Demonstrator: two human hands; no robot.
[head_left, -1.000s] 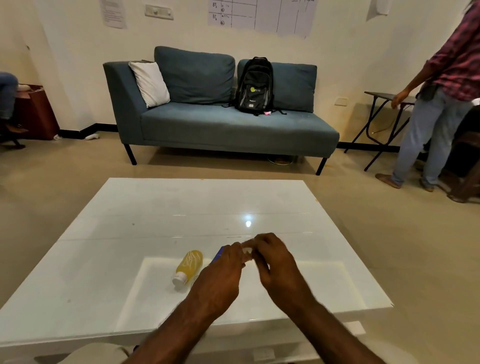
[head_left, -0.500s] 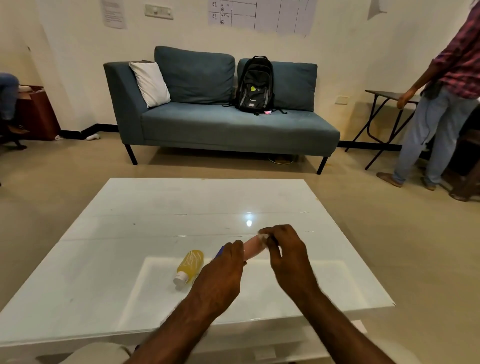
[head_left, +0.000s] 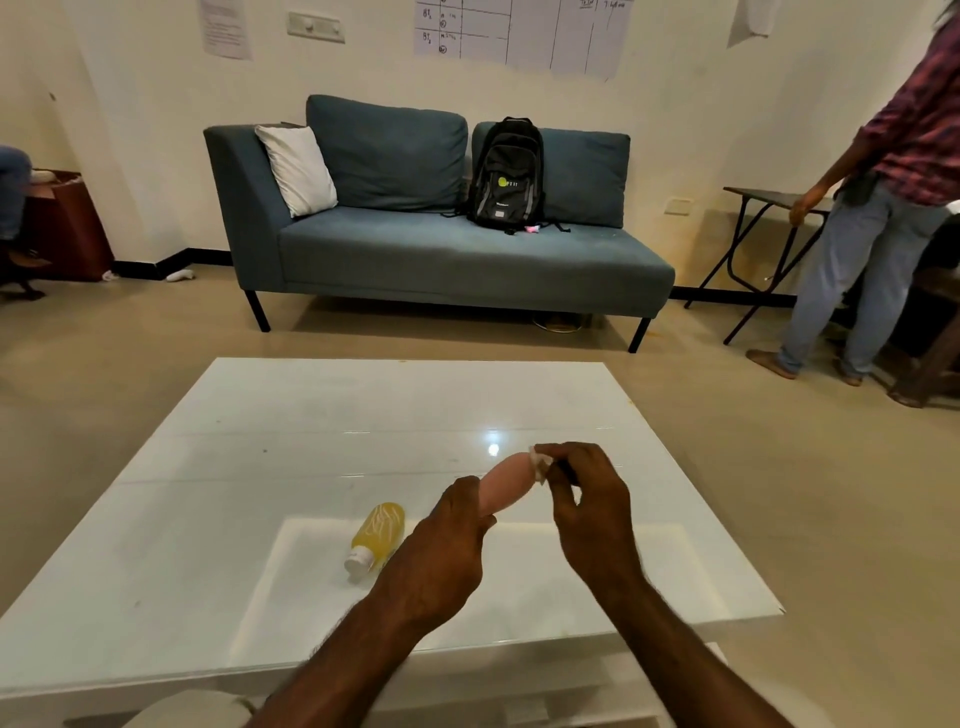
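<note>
Left hand (head_left: 441, 545): fingers curled round the near end of the pink tube (head_left: 504, 480), gripping it. Right hand (head_left: 587, 499): thumb and fingertips pinch the whitish piece (head_left: 537, 462) at the tube's far end. This piece is blurred and may be a cap or a seal.

Position of the tube: held in the air above the white table (head_left: 311, 415), over its near half and slightly right of centre, between the two hands.

Orientation: the long axis runs from near-left to far-right. The far end is raised and points up and away toward the far right. The near end is hidden inside the left fist.

Surroundings:
- A yellow bottle (head_left: 376, 535) lies on its side on the table, just left of the left hand and apart from it. Its white cap points near-left.
- A blue-grey sofa (head_left: 441, 260) stands against the far wall, well beyond the table. It carries a white cushion (head_left: 298, 169) at its left end and a black backpack (head_left: 506, 176) upright near the middle.
- A person (head_left: 883, 208) in a checked shirt and jeans stands at the far right, one hand on a dark folding table (head_left: 763, 197).

Obstructions: the left wrist covers the right side of the yellow bottle.
</note>
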